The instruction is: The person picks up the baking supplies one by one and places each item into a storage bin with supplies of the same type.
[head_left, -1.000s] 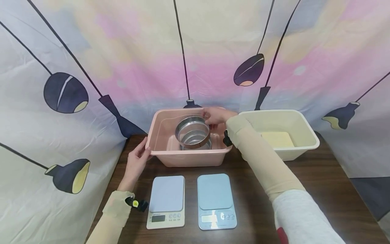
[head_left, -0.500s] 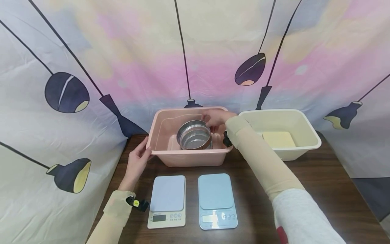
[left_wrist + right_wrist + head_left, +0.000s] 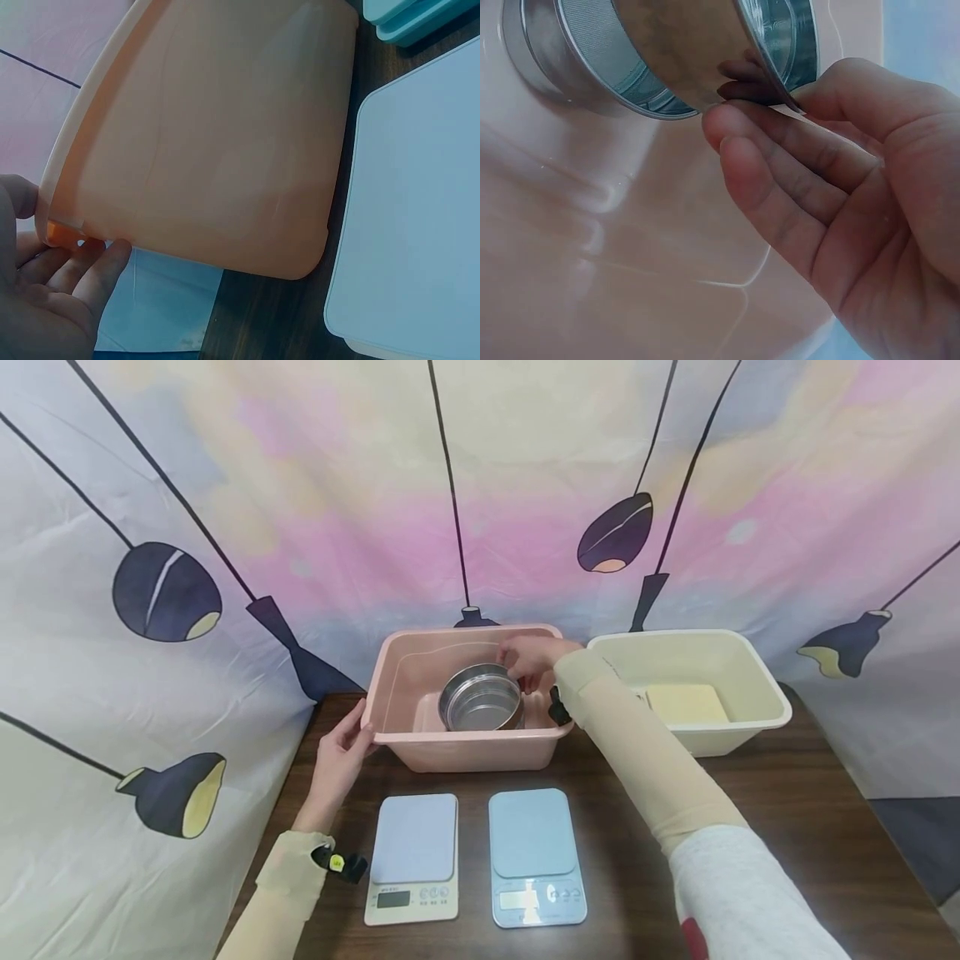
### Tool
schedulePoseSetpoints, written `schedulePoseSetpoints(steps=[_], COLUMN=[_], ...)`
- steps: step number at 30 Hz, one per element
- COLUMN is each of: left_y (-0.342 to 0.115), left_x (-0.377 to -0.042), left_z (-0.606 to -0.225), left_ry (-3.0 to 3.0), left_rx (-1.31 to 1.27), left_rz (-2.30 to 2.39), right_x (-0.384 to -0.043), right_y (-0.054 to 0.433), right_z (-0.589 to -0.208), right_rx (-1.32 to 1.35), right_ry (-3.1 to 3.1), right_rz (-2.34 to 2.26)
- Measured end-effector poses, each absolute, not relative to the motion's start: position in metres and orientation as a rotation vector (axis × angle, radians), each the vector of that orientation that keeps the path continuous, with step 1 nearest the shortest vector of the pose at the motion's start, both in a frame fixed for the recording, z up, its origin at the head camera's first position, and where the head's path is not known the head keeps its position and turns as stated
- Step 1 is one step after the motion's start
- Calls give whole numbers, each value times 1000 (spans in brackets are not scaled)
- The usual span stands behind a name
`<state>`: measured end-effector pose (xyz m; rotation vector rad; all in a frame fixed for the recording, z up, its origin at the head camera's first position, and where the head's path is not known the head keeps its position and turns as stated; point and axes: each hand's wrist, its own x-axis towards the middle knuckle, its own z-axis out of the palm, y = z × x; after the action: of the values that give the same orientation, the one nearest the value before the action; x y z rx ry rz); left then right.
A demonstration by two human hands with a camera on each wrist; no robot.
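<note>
Inside the pink plastic basin (image 3: 465, 756), my right hand (image 3: 534, 658) pinches the rim of a round metal sieve (image 3: 480, 703). In the right wrist view, the thumb lies over the rim of this upper sieve (image 3: 682, 45), with the fingers against its outer wall. Directly beneath it is a second metal sieve (image 3: 540, 45) with fine mesh, low in the basin. My left hand (image 3: 341, 760) holds the basin's front left corner. The left wrist view shows its thumb on the rim and its fingers (image 3: 105, 277) curled under the edge.
To the right, a cream basin (image 3: 701, 742) contains a pale yellow slab (image 3: 686, 703). A white kitchen scale (image 3: 414, 839) and a light blue kitchen scale (image 3: 532, 833) lie on the brown wooden table (image 3: 630, 877) in front. A patterned cloth (image 3: 525, 527) hangs behind.
My right hand has lowered the upper sieve, bringing it down over the lower one and slightly rightward. The left hand keeps its grip on the basin's corner.
</note>
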<state>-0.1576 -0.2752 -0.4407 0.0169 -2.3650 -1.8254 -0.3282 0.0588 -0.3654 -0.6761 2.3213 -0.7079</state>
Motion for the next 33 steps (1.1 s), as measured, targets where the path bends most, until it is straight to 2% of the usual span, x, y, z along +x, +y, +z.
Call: schedulePoseSetpoints(steps=[33], left_y=[-272], left_x=[-156], left_z=[-440], left_ry=[-2362], left_rx=[27], left_rz=[-1828], right_x=[-333], right_y=[62], right_z=[-365], right_rx=[-672], right_ry=[2298], right_rz=[-696])
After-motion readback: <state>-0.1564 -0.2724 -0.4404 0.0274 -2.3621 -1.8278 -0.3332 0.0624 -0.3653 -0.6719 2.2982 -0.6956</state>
